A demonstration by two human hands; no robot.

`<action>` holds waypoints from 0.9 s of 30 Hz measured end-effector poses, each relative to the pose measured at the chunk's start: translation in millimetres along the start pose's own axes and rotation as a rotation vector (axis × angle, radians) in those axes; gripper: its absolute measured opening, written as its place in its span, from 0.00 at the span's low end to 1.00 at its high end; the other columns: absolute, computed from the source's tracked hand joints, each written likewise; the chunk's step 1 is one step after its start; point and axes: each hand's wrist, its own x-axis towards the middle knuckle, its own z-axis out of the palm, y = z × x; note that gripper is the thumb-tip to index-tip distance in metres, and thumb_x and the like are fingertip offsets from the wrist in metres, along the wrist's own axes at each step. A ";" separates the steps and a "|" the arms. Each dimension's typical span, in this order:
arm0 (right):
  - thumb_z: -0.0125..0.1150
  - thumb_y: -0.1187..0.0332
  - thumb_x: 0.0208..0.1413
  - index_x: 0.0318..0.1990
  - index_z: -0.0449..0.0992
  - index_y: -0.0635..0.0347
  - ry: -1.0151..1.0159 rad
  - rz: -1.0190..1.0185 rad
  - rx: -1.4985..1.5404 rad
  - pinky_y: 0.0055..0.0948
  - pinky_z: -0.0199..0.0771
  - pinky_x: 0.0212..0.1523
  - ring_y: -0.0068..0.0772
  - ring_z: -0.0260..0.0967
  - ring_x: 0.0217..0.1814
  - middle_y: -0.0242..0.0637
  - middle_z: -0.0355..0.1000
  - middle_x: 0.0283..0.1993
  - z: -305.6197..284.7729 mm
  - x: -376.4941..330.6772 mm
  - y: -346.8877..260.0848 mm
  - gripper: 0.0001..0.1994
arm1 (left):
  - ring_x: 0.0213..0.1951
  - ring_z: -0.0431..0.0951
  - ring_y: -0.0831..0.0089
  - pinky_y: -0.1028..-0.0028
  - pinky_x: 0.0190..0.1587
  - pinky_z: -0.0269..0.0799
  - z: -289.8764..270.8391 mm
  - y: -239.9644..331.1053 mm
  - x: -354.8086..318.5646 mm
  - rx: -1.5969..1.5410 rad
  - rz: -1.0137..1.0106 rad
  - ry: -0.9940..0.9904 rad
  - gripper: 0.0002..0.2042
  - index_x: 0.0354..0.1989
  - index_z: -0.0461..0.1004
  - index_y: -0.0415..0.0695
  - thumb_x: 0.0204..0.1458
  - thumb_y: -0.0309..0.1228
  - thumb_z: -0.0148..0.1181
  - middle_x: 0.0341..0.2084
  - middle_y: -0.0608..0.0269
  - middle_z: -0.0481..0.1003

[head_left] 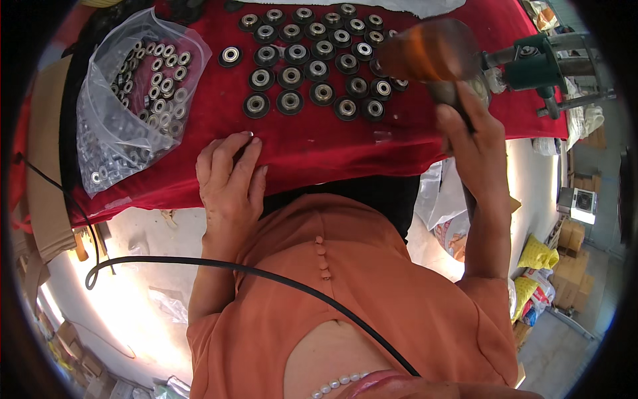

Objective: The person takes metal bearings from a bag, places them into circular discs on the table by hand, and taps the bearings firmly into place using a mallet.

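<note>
A: Right hand (pixel 473 143) first. We see it raised over the near edge of the red cloth (pixel 319 149), fingers wrapped tight round the dark handle of a mallet (pixel 432 56). The orange-brown head sits up and to the left of the knuckles and is blurred.

B: Agreed, clamped on the handle. Just past those fingers, on the far side, we note a green metal fixture (pixel 545 63) with grey bars at the table's right end. We cannot tell whether the mallet head touches anything under it.

A: Left hand (pixel 229 176) lies flat on the near edge of the cloth, palm down, fingers together and slightly bent. Something dark shows under the fingertips (pixel 249 141), but we cannot tell what it is or whether it is gripped.

B: Beyond those fingertips, well up the cloth, we log the rows of black wheels with steel bearings (pixel 312 50), lying flat and close-packed. The nearest of them are a short way ahead of the left fingertips; the right-hand rows run under the blurred mallet head.

A: To the left of the left hand's fingers and further up, a clear plastic bag of small steel bearings (pixel 129 100) lies open-mouthed on the cloth, apart from the hand.

B: Below the wrist, a black cable (pixel 219 265) loops across the orange garment, not touching either hand
</note>
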 end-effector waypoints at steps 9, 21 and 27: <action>0.61 0.64 0.62 0.62 0.68 0.67 0.048 0.067 0.085 0.24 0.69 0.36 0.25 0.70 0.33 0.42 0.74 0.36 -11.9 -2.3 22.4 0.24 | 0.50 0.71 0.53 0.61 0.52 0.68 -0.8 1.5 2.5 0.026 0.030 0.002 0.21 0.47 0.77 0.38 0.39 0.18 0.66 0.48 0.53 0.73; 0.62 0.61 0.60 0.60 0.71 0.62 0.097 0.014 0.012 0.35 0.74 0.47 0.49 0.77 0.44 0.56 0.77 0.43 -11.6 20.0 17.3 0.23 | 0.50 0.70 0.53 0.59 0.53 0.68 -0.5 2.1 1.4 0.022 0.017 0.003 0.22 0.48 0.77 0.39 0.40 0.19 0.65 0.49 0.55 0.73; 0.61 0.61 0.61 0.62 0.70 0.58 0.003 -0.148 -0.109 0.31 0.74 0.36 0.31 0.73 0.29 0.45 0.76 0.34 2.6 38.2 42.5 0.24 | 0.50 0.71 0.52 0.60 0.52 0.68 -0.3 2.6 3.8 0.019 0.029 0.009 0.21 0.48 0.77 0.39 0.40 0.19 0.66 0.48 0.53 0.73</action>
